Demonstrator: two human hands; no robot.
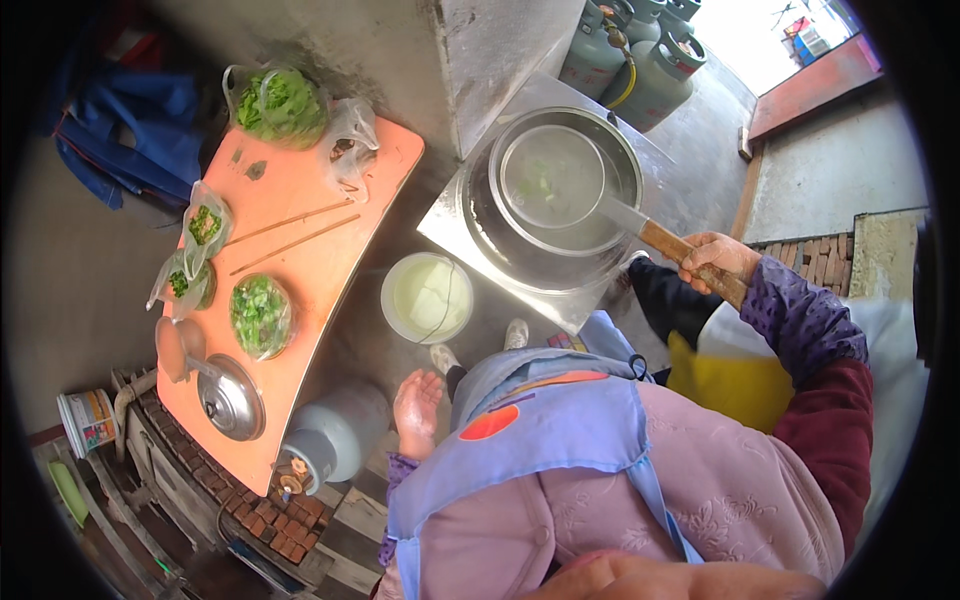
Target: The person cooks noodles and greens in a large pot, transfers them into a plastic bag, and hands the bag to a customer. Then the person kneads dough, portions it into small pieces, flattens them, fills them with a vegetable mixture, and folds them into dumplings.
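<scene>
My right hand (pixel 709 261) is closed around the wooden handle (pixel 667 241) of a wide, round strainer or ladle (pixel 551 176). Its metal head lies inside a large metal pot (pixel 634 150), over cloudy liquid, with some green pieces showing in it. Steam or haze blurs the head, so I cannot tell whether it is perforated. The pot sits in a square metal stove top (pixel 536 289). My left hand (pixel 418 409) is held empty in front of my apron (pixel 555 424), palm up. A white bucket (pixel 390 300) with pale contents and a wire handle stands beside the stove.
An orange table (pixel 337 262) at left carries bagged leafy greens (pixel 281 109), a bowl of chopped greens (pixel 260 315), chopsticks (pixel 296 244) and a metal lid (pixel 231 397). One gas cylinder (pixel 349 424) stands beneath its edge; several more cylinders (pixel 652 82) stand behind the stove. Someone's dark-trousered leg (pixel 667 300) is at right.
</scene>
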